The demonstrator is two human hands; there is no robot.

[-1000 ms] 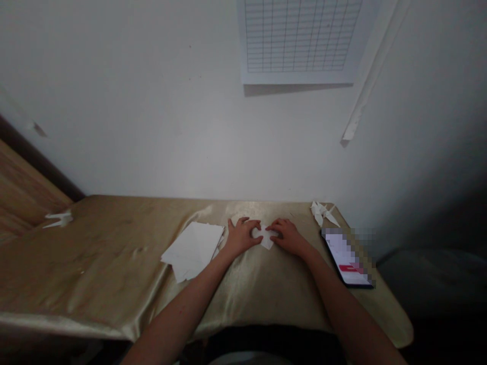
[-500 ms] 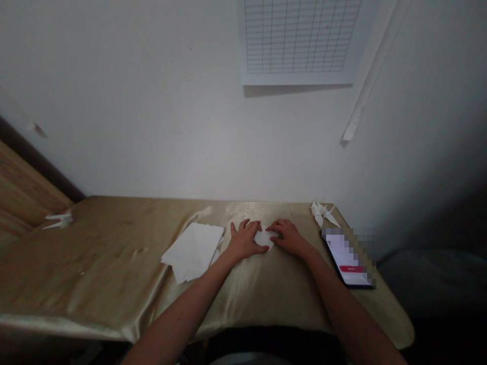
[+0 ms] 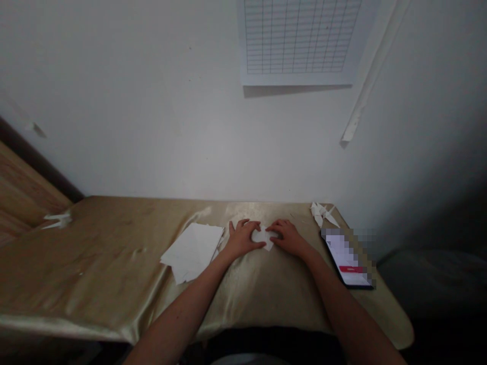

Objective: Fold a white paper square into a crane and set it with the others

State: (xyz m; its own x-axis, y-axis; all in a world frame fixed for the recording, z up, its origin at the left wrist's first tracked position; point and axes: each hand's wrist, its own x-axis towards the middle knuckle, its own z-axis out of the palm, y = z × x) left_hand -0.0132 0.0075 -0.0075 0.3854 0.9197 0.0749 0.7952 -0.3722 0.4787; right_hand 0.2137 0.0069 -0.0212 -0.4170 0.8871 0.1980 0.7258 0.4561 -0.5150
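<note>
A small white folded paper [image 3: 262, 235] lies on the gold cloth between my two hands. My left hand [image 3: 242, 238] holds its left side, with the thumb at the near edge, the index finger at the far edge and the other fingers spread away. From the right, my right hand [image 3: 286, 236] grips the paper with thumb and index finger, the remaining fingers curled. Parts of the paper are covered by the fingertips. Just left of my left hand is a loose stack of white paper sheets [image 3: 194, 251].
White folded paper cranes [image 3: 322, 214] sit at the table's back right corner, behind a phone [image 3: 348, 261] with a lit screen. Another folded white paper piece [image 3: 57, 220] rests at the far left. A wall with a printed grid sheet [image 3: 299, 40] rises behind the table [image 3: 106, 263].
My left hand has shifted slightly left, its thumb sliding along the near edge of the folded paper. My right hand stays nearly in place.
</note>
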